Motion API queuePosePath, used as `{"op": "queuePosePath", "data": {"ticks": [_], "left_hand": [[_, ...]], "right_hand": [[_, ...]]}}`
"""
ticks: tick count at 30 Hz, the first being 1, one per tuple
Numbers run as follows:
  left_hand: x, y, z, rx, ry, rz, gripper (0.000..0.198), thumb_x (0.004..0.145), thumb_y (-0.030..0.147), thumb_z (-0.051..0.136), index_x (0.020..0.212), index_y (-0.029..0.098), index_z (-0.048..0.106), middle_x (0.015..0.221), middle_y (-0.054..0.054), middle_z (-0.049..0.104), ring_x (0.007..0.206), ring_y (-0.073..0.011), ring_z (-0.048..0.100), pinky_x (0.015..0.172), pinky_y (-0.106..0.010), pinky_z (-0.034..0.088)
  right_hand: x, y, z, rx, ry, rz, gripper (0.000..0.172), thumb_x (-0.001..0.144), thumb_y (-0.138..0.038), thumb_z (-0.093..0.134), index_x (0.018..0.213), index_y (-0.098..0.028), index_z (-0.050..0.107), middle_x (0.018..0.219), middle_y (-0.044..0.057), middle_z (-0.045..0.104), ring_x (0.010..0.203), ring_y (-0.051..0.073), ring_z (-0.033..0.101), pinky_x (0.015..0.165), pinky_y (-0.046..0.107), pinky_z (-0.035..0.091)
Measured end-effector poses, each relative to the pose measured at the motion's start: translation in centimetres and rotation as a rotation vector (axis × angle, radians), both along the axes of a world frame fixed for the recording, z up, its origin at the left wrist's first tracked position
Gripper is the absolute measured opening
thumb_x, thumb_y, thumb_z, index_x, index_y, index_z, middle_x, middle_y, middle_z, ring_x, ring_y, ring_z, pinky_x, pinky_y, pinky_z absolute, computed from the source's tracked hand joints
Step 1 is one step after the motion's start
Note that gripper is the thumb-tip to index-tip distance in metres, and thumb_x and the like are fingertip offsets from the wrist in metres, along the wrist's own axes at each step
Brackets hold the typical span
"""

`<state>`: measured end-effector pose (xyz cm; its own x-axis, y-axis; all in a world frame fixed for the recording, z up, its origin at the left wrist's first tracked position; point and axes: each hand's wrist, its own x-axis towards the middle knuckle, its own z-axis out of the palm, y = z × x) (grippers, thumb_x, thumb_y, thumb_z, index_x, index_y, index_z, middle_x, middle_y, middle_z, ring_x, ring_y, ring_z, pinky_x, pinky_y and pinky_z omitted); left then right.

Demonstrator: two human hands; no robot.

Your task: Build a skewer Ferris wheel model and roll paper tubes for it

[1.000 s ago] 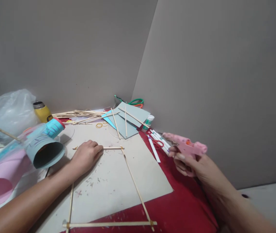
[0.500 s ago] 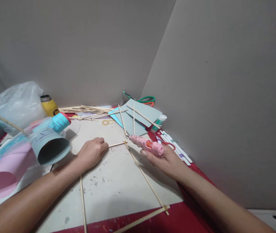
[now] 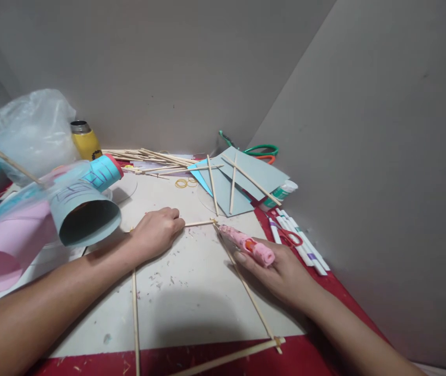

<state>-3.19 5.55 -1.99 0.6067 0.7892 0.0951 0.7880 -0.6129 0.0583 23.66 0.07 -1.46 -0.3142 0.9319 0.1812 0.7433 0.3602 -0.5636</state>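
My left hand [image 3: 159,228] rests on the white board, its fingers closed on the end of a short wooden stick [image 3: 199,223]. In my right hand [image 3: 276,269] is a pink hot glue gun [image 3: 248,245], its tip at the corner where that stick meets a long stick [image 3: 250,292]. The long stick runs down to a second joint with another stick [image 3: 231,357] near the board's front edge. One more stick [image 3: 135,313] extends toward me from below my left forearm. Together they make a four-sided outline; its far left corner is mostly hidden by my left hand and forearm.
Paper tubes [image 3: 90,216], a plastic bag [image 3: 31,130] and a yellow bottle [image 3: 85,142] stand at left. Loose sticks [image 3: 148,159], rubber bands [image 3: 182,183] and grey paper sheets [image 3: 260,172] lie behind. At right are a glue bottle [image 3: 281,193], red-handled scissors [image 3: 294,238] and white markers [image 3: 309,245].
My right hand has brought the glue gun's tip down to the stick corner. My left hand keeps its hold on the short stick. The camera view has shifted slightly.
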Motion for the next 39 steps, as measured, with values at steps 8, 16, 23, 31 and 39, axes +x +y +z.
{"op": "queuePosePath", "data": {"ticks": [8, 16, 23, 31, 39], "left_hand": [[0.2, -0.1, 0.2, -0.004, 0.004, 0.014, 0.027, 0.095, 0.017, 0.042, 0.082, 0.016, 0.065, 0.084, -0.006, 0.061, 0.075, -0.0181, 0.053, 0.06, -0.029, 0.036], [0.2, -0.1, 0.0, -0.023, -0.024, 0.016, 0.026, 0.095, 0.017, 0.044, 0.081, 0.015, 0.065, 0.083, -0.006, 0.06, 0.075, -0.0184, 0.051, 0.06, -0.029, 0.033], [0.1, 0.0, -0.5, 0.003, -0.063, -0.005, 0.028, 0.094, 0.015, 0.042, 0.079, 0.015, 0.065, 0.077, -0.006, 0.057, 0.07, -0.0173, 0.049, 0.059, -0.029, 0.033], [-0.1, 0.1, -0.9, 0.019, -0.084, -0.023, 0.03, 0.095, 0.017, 0.041, 0.078, 0.016, 0.065, 0.076, -0.007, 0.057, 0.072, -0.0192, 0.05, 0.058, -0.031, 0.033], [-0.1, 0.1, -0.7, -0.012, -0.1, -0.018, 0.029, 0.096, 0.016, 0.042, 0.078, 0.015, 0.065, 0.078, -0.007, 0.058, 0.072, -0.0182, 0.05, 0.059, -0.03, 0.031]], "right_hand": [[-0.5, 0.1, -0.4, -0.032, -0.09, 0.013, 0.036, 0.091, -0.048, 0.049, 0.073, -0.02, 0.062, 0.064, 0.002, 0.059, 0.056, 0.017, 0.054, 0.054, 0.03, 0.044], [-0.5, 0.3, -0.8, -0.051, -0.06, 0.008, 0.027, 0.09, -0.045, 0.054, 0.099, -0.026, 0.071, 0.076, 0.005, 0.072, 0.081, 0.027, 0.07, 0.065, 0.032, 0.054], [-0.9, 0.2, -0.7, -0.037, -0.057, 0.012, 0.031, 0.089, -0.043, 0.056, 0.11, -0.024, 0.07, 0.086, 0.007, 0.075, 0.091, 0.028, 0.071, 0.071, 0.034, 0.057], [-0.9, 0.2, -0.7, -0.034, -0.082, 0.021, 0.032, 0.091, -0.042, 0.054, 0.113, -0.025, 0.07, 0.088, 0.007, 0.076, 0.094, 0.028, 0.071, 0.074, 0.034, 0.058], [-0.6, 0.3, -1.2, -0.042, -0.088, 0.009, 0.032, 0.091, -0.041, 0.054, 0.114, -0.025, 0.07, 0.089, 0.007, 0.076, 0.096, 0.028, 0.071, 0.076, 0.034, 0.058]]}}
